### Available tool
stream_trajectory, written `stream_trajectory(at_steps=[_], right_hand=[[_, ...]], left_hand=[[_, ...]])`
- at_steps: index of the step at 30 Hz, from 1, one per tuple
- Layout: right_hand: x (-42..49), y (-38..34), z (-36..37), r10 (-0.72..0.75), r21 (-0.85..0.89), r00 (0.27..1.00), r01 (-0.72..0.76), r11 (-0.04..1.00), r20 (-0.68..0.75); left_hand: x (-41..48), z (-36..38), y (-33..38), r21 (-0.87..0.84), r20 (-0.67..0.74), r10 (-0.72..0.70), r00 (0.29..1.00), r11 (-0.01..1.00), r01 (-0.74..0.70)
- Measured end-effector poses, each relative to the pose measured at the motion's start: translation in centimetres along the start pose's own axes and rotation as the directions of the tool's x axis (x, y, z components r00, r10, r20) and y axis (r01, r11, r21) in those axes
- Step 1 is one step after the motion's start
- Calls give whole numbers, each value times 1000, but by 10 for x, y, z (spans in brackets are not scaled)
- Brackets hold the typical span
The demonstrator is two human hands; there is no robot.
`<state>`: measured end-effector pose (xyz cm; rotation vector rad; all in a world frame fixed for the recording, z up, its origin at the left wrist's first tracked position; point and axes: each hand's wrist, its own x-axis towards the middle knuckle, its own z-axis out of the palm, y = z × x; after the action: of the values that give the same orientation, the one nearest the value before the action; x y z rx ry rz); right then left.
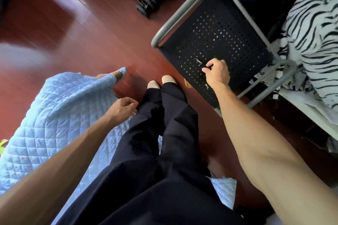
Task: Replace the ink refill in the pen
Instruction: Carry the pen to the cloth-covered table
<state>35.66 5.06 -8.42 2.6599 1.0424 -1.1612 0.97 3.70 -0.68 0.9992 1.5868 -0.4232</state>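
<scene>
Red wood floor [102,45], perforated chair [219,29]. Right hand [217,73] fingers pinch pen [200,63]; left hand [123,106] loosely curled, empty. Pickup step; next, lift and unscrew.

Slim dark pen with a metallic clip [200,63], lying flat on the black perforated metal chair seat [210,29] near the seat's front edge. The barrel runs diagonally, its clip end pointing up and to the left, away from the person. The other end is covered by the right hand [217,73], whose thumb and forefinger close around it while the pen rests on the seat. The pen appears assembled in one piece; finer detail is too small to tell. No separate ink refill can be made out.
</scene>
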Motion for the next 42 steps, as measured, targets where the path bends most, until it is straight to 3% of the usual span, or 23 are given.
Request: stream_trajectory(at_steps=[6, 14, 21, 27, 33, 42], right_hand=[[-26, -6, -33, -49, 86, 998, 46, 995, 39], [-107, -12, -86, -236, 128, 964, 220, 967, 124], [-148, -24, -76, -391, 16, 896, 396, 918, 210], [-161, -51, -52, -443, -78, 836, 490, 868, 323], [-165, -84, -37, -465, -159, 787, 562, 812, 407], [-172, -175, -16, -508, -114, 739, 608, 785, 443]], left_hand=[[-30, -7, 5, -47, -39, 4, 999, 999, -6], [-118, -17, -5, -312, -152, 24, 988, 948, -71], [-177, 6, -74, -626, -297, -105, 949, 772, -111], [-215, 61, -146, -776, -230, -294, 928, 631, 8], [-219, 92, -166, -876, -160, -385, 909, 480, 49], [-220, 80, -171, -853, -146, -419, 896, 512, 100]])
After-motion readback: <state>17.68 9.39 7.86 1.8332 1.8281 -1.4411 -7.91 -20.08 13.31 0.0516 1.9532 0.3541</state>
